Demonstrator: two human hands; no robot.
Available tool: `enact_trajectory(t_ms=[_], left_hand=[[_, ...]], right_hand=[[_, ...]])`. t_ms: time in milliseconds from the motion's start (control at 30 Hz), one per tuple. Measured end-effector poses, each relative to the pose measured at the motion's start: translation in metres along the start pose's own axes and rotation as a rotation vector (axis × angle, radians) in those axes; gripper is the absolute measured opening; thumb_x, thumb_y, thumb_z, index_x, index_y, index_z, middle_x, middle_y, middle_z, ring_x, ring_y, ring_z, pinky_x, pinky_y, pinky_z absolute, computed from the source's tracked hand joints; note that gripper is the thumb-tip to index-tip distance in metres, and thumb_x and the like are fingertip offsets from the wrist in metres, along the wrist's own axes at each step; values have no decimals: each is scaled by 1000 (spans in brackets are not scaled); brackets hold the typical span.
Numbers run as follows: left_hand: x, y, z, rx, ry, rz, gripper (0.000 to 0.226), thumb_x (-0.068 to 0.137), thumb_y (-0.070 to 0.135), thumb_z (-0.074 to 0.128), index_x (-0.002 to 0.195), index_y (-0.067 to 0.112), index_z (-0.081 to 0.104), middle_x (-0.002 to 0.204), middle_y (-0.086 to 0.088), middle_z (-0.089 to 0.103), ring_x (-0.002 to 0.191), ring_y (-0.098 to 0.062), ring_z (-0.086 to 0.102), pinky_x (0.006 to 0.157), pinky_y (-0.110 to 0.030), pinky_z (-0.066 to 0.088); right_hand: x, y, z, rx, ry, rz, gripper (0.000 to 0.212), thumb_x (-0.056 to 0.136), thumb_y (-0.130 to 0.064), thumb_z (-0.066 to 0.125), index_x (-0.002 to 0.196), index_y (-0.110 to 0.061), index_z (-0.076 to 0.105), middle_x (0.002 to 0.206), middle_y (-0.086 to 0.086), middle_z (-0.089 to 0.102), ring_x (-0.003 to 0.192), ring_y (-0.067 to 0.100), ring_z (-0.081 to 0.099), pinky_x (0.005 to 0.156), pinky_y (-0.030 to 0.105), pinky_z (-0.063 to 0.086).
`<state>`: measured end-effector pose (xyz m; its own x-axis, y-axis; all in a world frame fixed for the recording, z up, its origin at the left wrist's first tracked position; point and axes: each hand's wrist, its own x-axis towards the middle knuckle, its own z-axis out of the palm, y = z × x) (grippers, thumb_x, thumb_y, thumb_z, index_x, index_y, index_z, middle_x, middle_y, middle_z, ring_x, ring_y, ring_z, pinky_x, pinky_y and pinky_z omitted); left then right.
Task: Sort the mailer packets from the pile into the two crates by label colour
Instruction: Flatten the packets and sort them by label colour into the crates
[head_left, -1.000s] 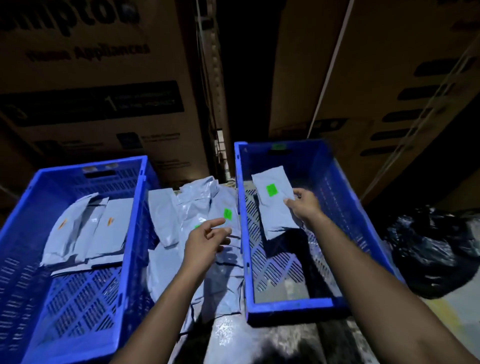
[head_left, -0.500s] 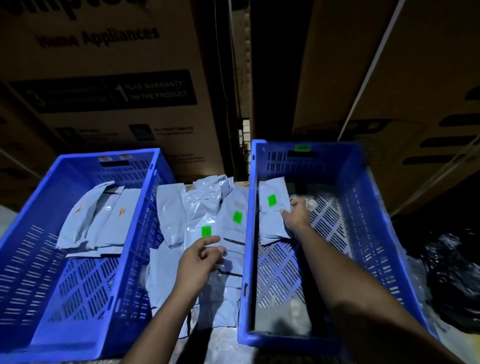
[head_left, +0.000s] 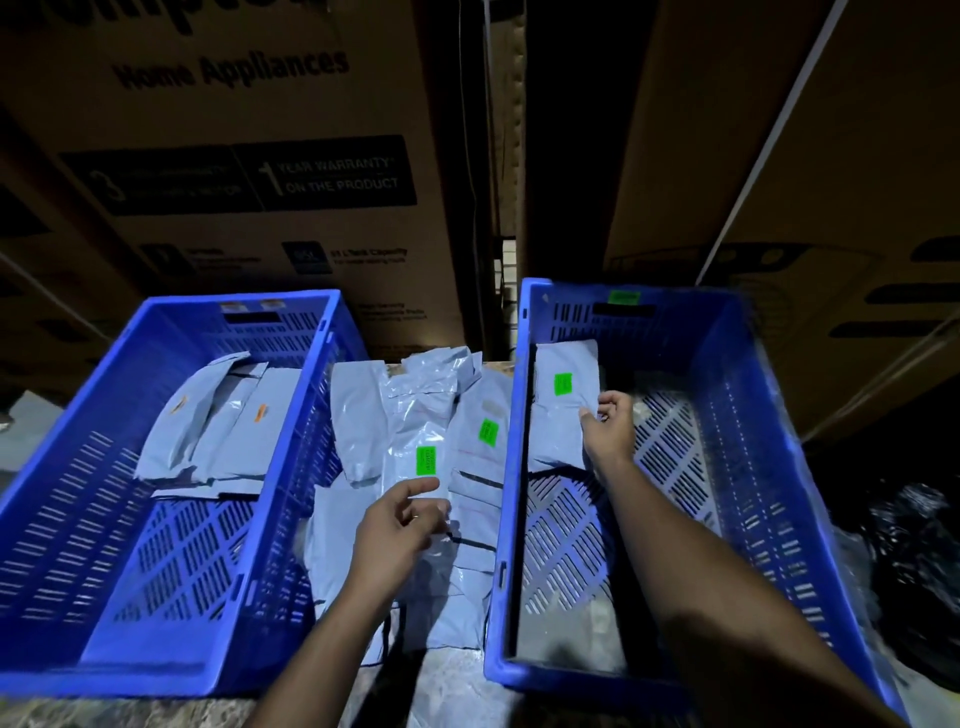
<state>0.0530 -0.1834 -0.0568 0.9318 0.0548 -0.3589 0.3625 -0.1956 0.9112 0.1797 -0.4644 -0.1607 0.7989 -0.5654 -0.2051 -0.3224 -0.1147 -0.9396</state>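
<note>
Currently my right hand (head_left: 608, 434) is inside the right blue crate (head_left: 737, 467), fingers curled onto the right edge of a grey mailer packet (head_left: 563, 410) bearing a green label (head_left: 562, 383). That packet lies against the crate's left wall, toward the far end, on the perforated floor. A green tag (head_left: 624, 298) is fixed to the far wall of this crate.

My left hand (head_left: 397, 530) is over the pile of mailer packets (head_left: 415, 467) lying between the 2 crates. Its index finger is extended, the other fingers loosely bent; I cannot tell whether they touch or pinch the packet beneath. Just beyond the fingertip sits a glossy packet with a green label (head_left: 426, 460). Beside it to the right lies another packet with a green label (head_left: 487, 433). A further grey packet (head_left: 358, 421) lies at the pile's left, no label visible.

The left blue crate (head_left: 67, 519) holds several grey packets (head_left: 218, 421) at its far half, overlapping. 2 show orange labels (head_left: 258, 412). Orange tags (head_left: 248, 306) sit on this crate's far wall.

Large cardboard cartons (head_left: 249, 156) printed "Home Appliances" stand behind both crates. A black plastic bag (head_left: 914, 561) lies at the far right.
</note>
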Motion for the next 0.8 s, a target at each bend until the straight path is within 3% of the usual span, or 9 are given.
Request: enact_trajectory(t_ms=[100, 233, 300, 367, 433, 800], left_hand=[[-1, -3, -4, 8, 12, -9, 25, 92, 5, 67, 113, 19, 67, 92, -1, 78, 79, -18, 74, 68, -25, 53], [-3, -5, -7, 5, 13, -8, 24, 92, 8, 68, 113, 18, 67, 91, -1, 78, 79, -18, 73, 74, -33, 54], [-5, -7, -8, 7, 10, -7, 23, 92, 8, 68, 113, 19, 67, 91, -1, 78, 80, -19, 73, 75, -34, 54], [-5, -8, -7, 14, 6, -9, 24, 93, 6, 65, 113, 19, 67, 91, 0, 78, 82, -20, 73, 73, -32, 53], [-6, -8, -8, 25, -2, -10, 26, 94, 3, 61, 114, 18, 67, 91, 0, 78, 83, -21, 73, 72, -30, 53], [-22, 10, -29, 18, -129, 101, 25, 94, 7, 63, 114, 23, 68, 93, 1, 78, 87, -22, 74, 75, -33, 55]], right_hand=[[4, 0, 4, -224, -46, 27, 27, 96, -18, 64, 118, -9, 50, 108, 10, 57, 92, 29, 56, 70, 27, 38], [8, -4, 8, -500, -116, 21, 32, 95, -17, 65, 124, -7, 57, 123, 19, 61, 107, 35, 61, 76, 29, 43], [10, -4, 9, -568, -159, -8, 40, 96, -22, 65, 132, -7, 59, 133, 18, 59, 118, 35, 57, 90, 33, 47], [11, -2, 7, -693, -204, -41, 45, 96, -32, 64, 137, -12, 57, 137, 15, 57, 126, 34, 49, 103, 39, 41], [11, -4, 4, -787, -196, -63, 44, 97, -36, 60, 136, -16, 57, 137, 14, 56, 129, 33, 43, 104, 41, 37], [-62, -77, -27, -636, -36, -221, 47, 99, -28, 55, 142, -10, 50, 135, 20, 52, 128, 39, 38, 99, 41, 40]])
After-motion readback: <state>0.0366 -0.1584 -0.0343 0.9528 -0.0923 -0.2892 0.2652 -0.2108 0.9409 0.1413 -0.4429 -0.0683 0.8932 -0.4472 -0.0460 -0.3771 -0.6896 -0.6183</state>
